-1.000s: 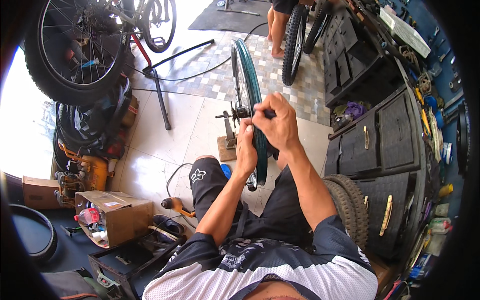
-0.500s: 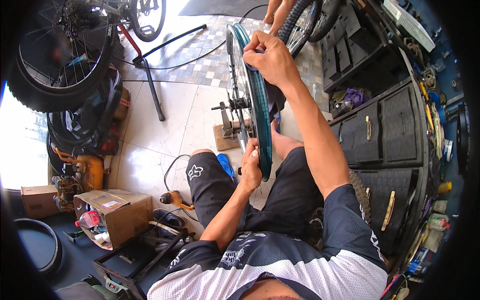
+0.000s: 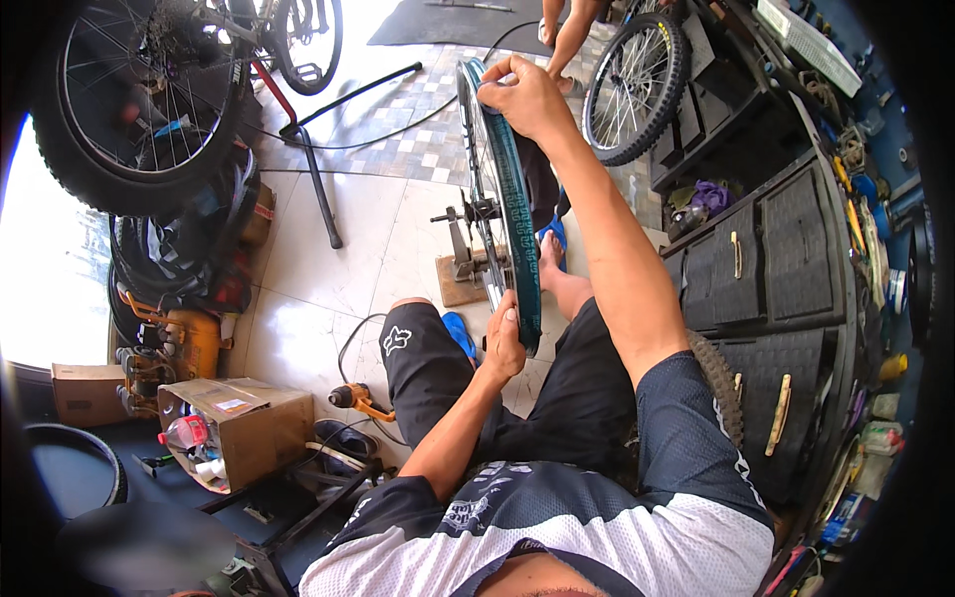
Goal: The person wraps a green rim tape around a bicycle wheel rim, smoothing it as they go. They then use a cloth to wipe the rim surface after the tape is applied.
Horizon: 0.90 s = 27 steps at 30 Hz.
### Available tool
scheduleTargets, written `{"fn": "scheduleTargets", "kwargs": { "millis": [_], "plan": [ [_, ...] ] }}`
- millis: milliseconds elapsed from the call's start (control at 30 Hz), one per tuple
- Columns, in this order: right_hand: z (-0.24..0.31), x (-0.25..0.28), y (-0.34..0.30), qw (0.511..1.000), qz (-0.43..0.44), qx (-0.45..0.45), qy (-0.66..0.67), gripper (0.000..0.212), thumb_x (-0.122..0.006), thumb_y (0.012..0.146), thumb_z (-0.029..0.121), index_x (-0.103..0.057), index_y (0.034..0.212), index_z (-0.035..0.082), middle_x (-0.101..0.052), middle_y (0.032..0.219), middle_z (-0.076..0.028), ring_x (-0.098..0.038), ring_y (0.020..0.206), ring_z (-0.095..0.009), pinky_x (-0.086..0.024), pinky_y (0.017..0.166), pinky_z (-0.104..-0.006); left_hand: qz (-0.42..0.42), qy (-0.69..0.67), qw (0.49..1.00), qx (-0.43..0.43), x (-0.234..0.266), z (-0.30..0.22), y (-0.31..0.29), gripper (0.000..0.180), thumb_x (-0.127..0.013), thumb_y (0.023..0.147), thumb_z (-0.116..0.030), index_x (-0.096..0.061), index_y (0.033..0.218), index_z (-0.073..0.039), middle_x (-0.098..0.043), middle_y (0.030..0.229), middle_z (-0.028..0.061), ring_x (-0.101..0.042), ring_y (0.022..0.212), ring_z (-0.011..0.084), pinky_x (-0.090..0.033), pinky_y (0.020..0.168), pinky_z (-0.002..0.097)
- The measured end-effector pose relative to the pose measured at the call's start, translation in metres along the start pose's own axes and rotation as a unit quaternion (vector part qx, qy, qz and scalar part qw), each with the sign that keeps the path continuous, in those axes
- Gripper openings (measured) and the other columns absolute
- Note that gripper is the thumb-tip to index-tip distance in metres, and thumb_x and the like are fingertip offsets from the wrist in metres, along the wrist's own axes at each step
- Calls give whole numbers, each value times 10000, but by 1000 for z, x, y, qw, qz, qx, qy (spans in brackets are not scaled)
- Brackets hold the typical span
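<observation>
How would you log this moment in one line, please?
wheel: upright | left hand: at near edge | right hand: at far edge

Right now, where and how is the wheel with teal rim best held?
Probably by the near rim, from the left, where the left hand is: the wheel stands upright, narrow edge toward the camera, and the right hand occupies the far part.

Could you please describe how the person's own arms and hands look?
The left hand and right hand are bare, without gloves; no watch or bracelet shows on either wrist. The left sleeve and right sleeve are short and dark, with white marking near the right one's outer edge.
</observation>
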State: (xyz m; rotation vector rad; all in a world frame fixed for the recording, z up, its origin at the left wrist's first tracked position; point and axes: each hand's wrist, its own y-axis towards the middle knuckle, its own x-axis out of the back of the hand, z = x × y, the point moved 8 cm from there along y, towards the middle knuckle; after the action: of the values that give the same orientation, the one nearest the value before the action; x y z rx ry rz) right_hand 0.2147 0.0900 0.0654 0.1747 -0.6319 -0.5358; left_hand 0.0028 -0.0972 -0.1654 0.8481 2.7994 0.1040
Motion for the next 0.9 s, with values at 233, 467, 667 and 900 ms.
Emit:
{"fn": "scheduleTargets", "kwargs": {
  "millis": [233,467,667,900],
  "plan": [
    [-10,-5,-68,967,47,-118,221,759,-799,808,312,-511,1404,-58,-729,1040,-174,-708,929,-230,-570,863,-328,-16,-9,1000,1,-6,-29,14,605,-280,1112,-434,-590,1385,8,-611,853,69,-596,671,144,-479,611,297],
    [6,6,-136,982,70,-110,137,754,-757,845,323,-489,1450,-38,-741,969,-183,-739,862,-246,-587,812,-342,-12,-4,1000,-10,-3,-50,38,588,-252,1140,-420,-582,1368,10,-639,797,56,-611,597,131,-494,560,274],
    [-20,-1,-185,983,66,-98,141,752,-771,854,305,-487,1484,7,-704,913,-136,-717,823,-245,-576,770,-359,-21,-7,999,27,-7,-76,53,548,-221,1149,-344,-606,1314,10,-695,919,83,-675,742,160,-551,683,302],
    [-32,-7,-214,985,53,-80,143,744,-785,853,322,-510,1479,30,-689,847,-95,-694,753,-252,-559,728,-390,-9,106,993,-50,9,-77,75,501,-254,1157,-287,-642,1219,24,-695,1057,136,-649,972,229,-516,893,371]
  ]
}}
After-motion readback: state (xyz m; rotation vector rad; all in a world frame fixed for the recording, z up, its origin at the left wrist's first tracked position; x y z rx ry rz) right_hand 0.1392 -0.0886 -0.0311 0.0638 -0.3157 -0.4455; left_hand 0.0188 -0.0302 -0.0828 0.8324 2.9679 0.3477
